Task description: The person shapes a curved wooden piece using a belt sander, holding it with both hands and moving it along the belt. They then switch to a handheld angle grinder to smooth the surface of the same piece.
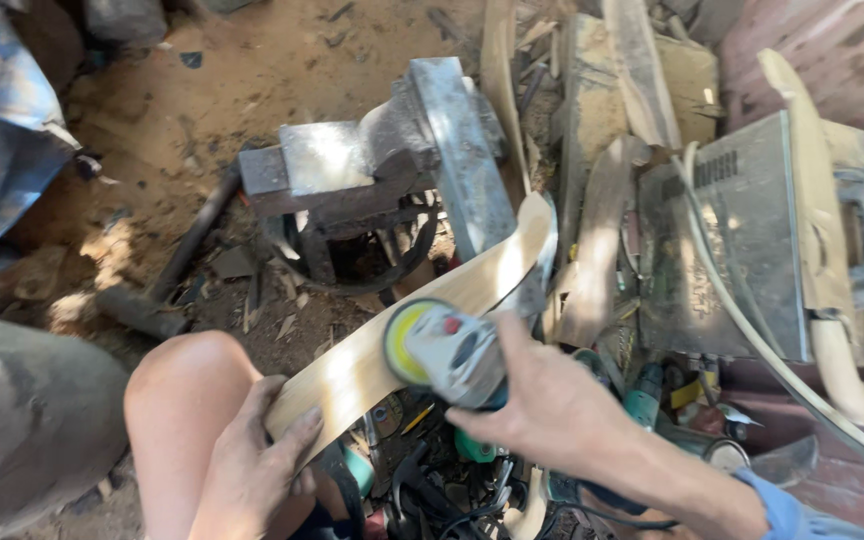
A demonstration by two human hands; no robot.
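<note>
Nearest the lens, at six o'clock, the left hand [257, 470] clamps its fingers over the lower end of a curved wooden plank [407, 335], which rests against the person's bare knee [184, 385] and runs up toward one o'clock, its far end lying against a metal bench vise [402, 160]. At five o'clock the right hand [550, 405] is wrapped around an angle grinder [449, 352] whose yellow-backed disc sits flat on the plank's middle. Off at three o'clock stands a grey metal box [742, 240] with pale hoses beside it, and loose tools [652, 400] lie scattered just below the grinder on the dirt floor [192, 110].
</note>
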